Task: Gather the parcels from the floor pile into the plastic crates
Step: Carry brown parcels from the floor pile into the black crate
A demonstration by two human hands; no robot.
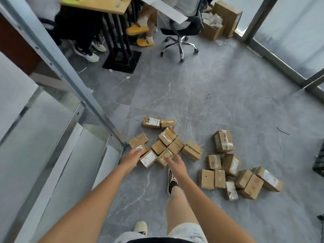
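Several small brown cardboard parcels lie on the grey tile floor in two loose piles: a near pile (165, 145) in front of me and a second pile (240, 174) to the right. My left hand (132, 156) reaches down to the near pile's left edge, its fingers over a labelled parcel (140, 148). My right hand (175, 162) hangs open just above another labelled parcel (164, 156), with the fingers spread. Neither hand holds anything. No plastic crate is in view.
A metal-framed glass partition (73, 81) runs along the left down to the near pile. Two seated people, a desk (98, 4) and a wheeled office chair (180, 35) are at the back. An open carton (220, 20) stands back right. My shoe (171, 179) is just below the near pile.
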